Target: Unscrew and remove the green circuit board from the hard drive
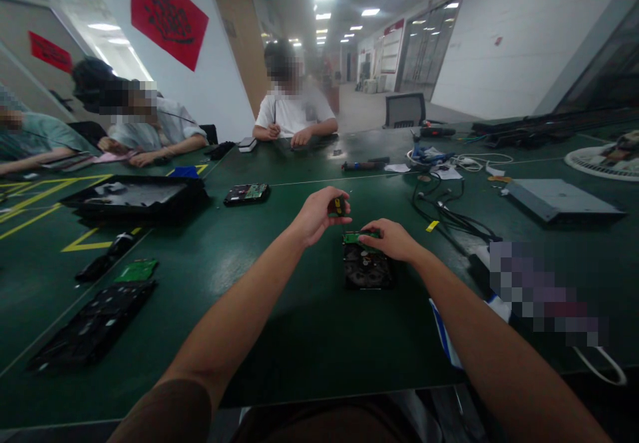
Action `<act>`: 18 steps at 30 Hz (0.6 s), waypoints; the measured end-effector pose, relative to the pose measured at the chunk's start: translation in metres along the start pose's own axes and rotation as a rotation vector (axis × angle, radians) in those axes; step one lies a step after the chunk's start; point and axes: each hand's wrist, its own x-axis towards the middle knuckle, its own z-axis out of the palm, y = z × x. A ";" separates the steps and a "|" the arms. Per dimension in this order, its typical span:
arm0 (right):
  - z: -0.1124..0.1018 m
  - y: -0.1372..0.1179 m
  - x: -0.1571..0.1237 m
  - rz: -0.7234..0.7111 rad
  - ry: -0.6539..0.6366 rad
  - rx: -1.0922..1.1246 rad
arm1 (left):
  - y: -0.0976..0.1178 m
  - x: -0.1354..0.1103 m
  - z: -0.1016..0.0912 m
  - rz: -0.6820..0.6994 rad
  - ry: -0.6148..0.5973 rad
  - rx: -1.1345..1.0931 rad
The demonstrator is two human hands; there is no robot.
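Note:
My left hand (322, 215) is closed around the black and yellow handle of a screwdriver (339, 206). The thin shaft points down at the upper left corner of a hard drive (368, 271); whether the tip touches a screw is too small to tell. That drive lies flat on the green table, its dark metal underside facing up and a green circuit board (351, 237) at its far end. Over the board's right part, my right hand (394, 239) grips the drive with bent fingers, hiding some of the board.
Left lie another hard drive (247, 194), a black tray (134, 197), a dark drive casing (94, 323) and a loose green board (137, 270). Cables (444, 207) and a grey metal box (562, 200) are on the right. Across the table (294, 323), people sit working.

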 end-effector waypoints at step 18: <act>0.008 0.007 0.008 0.008 0.079 -0.063 | -0.005 0.004 0.000 0.041 0.012 0.048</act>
